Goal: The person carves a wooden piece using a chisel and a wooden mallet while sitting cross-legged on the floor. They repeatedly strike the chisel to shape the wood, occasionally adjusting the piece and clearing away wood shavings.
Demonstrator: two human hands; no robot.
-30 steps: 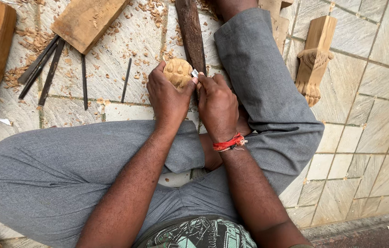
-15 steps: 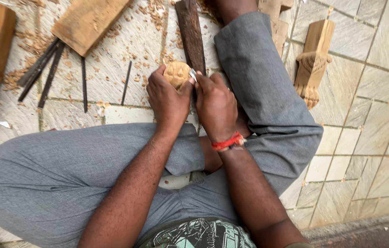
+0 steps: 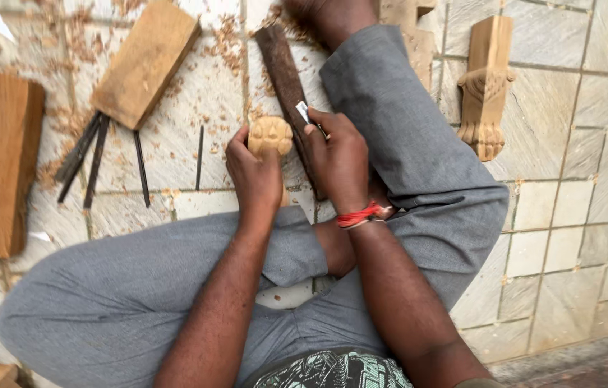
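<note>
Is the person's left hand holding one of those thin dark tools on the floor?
No, the left hand grips a small carved wooden piece; the thin dark tools lie apart.

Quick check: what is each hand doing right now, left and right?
Left hand: closed around the small carved wooden piece.
Right hand: fingers closed on a small metal blade, its tip beside the carving.

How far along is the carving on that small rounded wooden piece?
Done: the small rounded pale wooden piece already shows carved relief on its face, and shavings litter the tiled floor. In hand: the left hand grips the piece while the right hand holds a small metal blade beside it. Left: finer detail, I judge; a finished carved wooden bracket lies nearby for comparison.
</note>
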